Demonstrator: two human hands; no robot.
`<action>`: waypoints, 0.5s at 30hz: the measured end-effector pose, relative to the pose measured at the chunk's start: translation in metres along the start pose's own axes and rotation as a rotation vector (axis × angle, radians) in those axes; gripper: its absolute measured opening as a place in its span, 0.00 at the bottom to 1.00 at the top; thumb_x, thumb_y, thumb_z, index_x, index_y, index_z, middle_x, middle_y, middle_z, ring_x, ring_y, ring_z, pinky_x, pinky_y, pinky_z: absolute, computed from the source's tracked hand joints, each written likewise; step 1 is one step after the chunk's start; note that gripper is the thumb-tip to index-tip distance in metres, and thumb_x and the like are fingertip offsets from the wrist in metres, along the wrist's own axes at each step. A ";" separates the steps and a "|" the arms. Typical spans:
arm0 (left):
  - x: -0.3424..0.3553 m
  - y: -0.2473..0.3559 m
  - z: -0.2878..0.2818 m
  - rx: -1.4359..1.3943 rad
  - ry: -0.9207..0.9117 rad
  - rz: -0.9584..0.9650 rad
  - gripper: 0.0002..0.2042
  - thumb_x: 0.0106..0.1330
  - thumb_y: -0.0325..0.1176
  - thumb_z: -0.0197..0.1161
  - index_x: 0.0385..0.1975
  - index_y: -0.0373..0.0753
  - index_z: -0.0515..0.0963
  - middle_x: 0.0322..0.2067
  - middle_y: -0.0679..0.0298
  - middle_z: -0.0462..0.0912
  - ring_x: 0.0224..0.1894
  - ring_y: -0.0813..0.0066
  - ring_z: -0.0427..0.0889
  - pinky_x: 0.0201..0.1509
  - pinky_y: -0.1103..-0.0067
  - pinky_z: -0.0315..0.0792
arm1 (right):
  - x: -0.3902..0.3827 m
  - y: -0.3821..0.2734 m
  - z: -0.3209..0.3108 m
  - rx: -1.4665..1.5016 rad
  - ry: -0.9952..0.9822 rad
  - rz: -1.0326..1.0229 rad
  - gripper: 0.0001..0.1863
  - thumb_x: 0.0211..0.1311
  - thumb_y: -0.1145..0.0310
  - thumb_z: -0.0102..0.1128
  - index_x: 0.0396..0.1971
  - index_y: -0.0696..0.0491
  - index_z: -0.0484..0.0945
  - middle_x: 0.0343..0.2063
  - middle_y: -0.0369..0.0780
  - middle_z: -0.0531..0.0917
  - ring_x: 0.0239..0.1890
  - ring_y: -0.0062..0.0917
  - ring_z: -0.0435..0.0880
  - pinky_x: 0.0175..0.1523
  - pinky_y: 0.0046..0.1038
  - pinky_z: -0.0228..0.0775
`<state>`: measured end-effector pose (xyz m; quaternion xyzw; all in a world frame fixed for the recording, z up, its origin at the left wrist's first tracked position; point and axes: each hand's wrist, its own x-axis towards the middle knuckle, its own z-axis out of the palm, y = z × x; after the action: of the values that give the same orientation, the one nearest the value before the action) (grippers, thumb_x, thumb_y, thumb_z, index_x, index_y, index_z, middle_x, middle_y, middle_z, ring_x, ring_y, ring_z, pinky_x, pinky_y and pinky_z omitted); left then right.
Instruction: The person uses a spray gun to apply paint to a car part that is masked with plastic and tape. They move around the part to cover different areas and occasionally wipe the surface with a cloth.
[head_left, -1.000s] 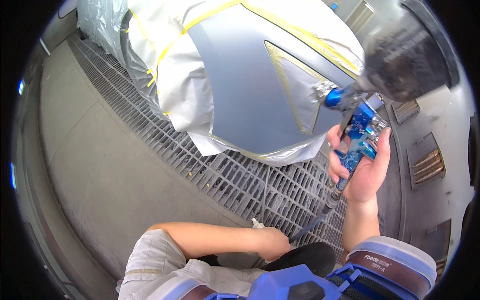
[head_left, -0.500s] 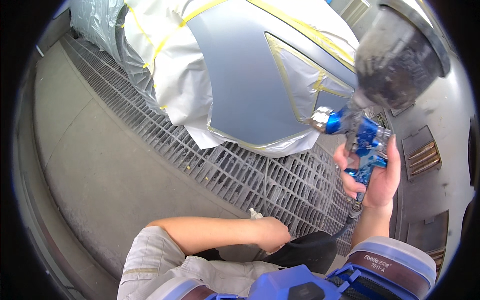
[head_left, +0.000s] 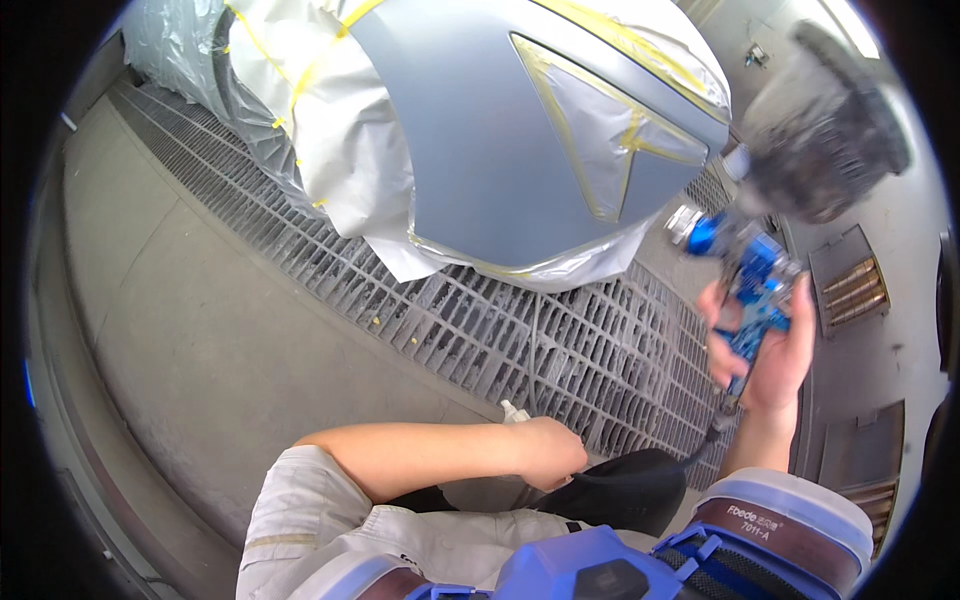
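My right hand (head_left: 768, 345) is wrapped round the grip of a blue and silver spray gun (head_left: 752, 262), held upright right of the car panel. A large, paint-smeared cup (head_left: 825, 135) sits on top of the gun, blurred by motion. The gun's silver nozzle end faces left, apart from the grey panel (head_left: 480, 150). From the grip's foot a dark hose (head_left: 712, 440) runs down and left. Low in the middle, my left hand (head_left: 552, 452) is closed in front of my body. A small whitish tip (head_left: 514, 411) pokes out past it; the rest is hidden.
White masking sheet (head_left: 345, 150) and yellow tape surround the panel, with a papered triangular window (head_left: 590, 130). Clear plastic (head_left: 175, 50) covers the far left. Beneath runs a metal floor grating (head_left: 480, 325). Wall boxes (head_left: 850, 280) stand right; a blue respirator (head_left: 590, 565) hides the lower edge.
My right hand has carried the spray gun to the right, away from the panel, which now stands clear of the nozzle. The view has shifted slightly. My left hand stays closed in nearly the same place.
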<state>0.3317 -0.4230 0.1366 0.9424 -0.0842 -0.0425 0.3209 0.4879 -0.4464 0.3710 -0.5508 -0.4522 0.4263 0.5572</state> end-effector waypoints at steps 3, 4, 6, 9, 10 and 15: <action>0.002 -0.001 0.001 -0.005 0.009 -0.004 0.10 0.57 0.34 0.66 0.31 0.36 0.89 0.33 0.50 0.90 0.38 0.47 0.90 0.41 0.57 0.84 | 0.002 -0.006 -0.008 0.026 0.112 -0.174 0.42 0.80 0.32 0.27 0.53 0.61 0.72 0.33 0.44 0.82 0.11 0.13 0.64 0.13 0.18 0.59; 0.003 -0.001 0.002 -0.005 0.014 -0.013 0.09 0.56 0.32 0.65 0.31 0.36 0.89 0.33 0.50 0.90 0.38 0.48 0.90 0.41 0.58 0.84 | 0.001 -0.005 -0.009 0.019 0.122 -0.174 0.43 0.80 0.32 0.27 0.54 0.62 0.71 0.32 0.45 0.80 0.11 0.13 0.63 0.14 0.18 0.60; 0.005 -0.002 0.003 0.001 -0.021 -0.004 0.09 0.55 0.32 0.65 0.31 0.36 0.89 0.33 0.49 0.90 0.38 0.48 0.90 0.40 0.58 0.84 | -0.007 -0.005 -0.011 -0.020 0.026 -0.070 0.43 0.80 0.33 0.27 0.55 0.63 0.71 0.32 0.46 0.81 0.11 0.13 0.64 0.15 0.18 0.60; 0.008 -0.002 0.004 -0.006 -0.031 -0.004 0.09 0.54 0.31 0.66 0.31 0.36 0.89 0.34 0.49 0.90 0.38 0.48 0.90 0.39 0.59 0.84 | -0.021 -0.003 -0.015 0.003 -0.016 0.024 0.43 0.81 0.35 0.27 0.57 0.65 0.70 0.33 0.47 0.82 0.11 0.13 0.65 0.13 0.18 0.60; 0.009 -0.002 0.005 -0.011 -0.028 -0.005 0.09 0.54 0.31 0.66 0.31 0.36 0.89 0.34 0.50 0.90 0.38 0.48 0.90 0.39 0.59 0.84 | -0.022 -0.002 -0.017 0.005 -0.004 -0.002 0.43 0.81 0.35 0.27 0.57 0.65 0.70 0.34 0.47 0.82 0.11 0.13 0.65 0.13 0.17 0.59; 0.017 -0.002 0.008 -0.030 -0.061 0.022 0.09 0.54 0.30 0.66 0.31 0.36 0.89 0.34 0.50 0.90 0.38 0.48 0.90 0.39 0.58 0.84 | -0.017 0.010 -0.025 -0.051 0.211 -0.128 0.42 0.82 0.36 0.25 0.59 0.64 0.70 0.32 0.47 0.81 0.10 0.14 0.65 0.13 0.17 0.61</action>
<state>0.3475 -0.4291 0.1287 0.9347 -0.1038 -0.0687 0.3328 0.5089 -0.4681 0.3611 -0.5765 -0.4360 0.3179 0.6136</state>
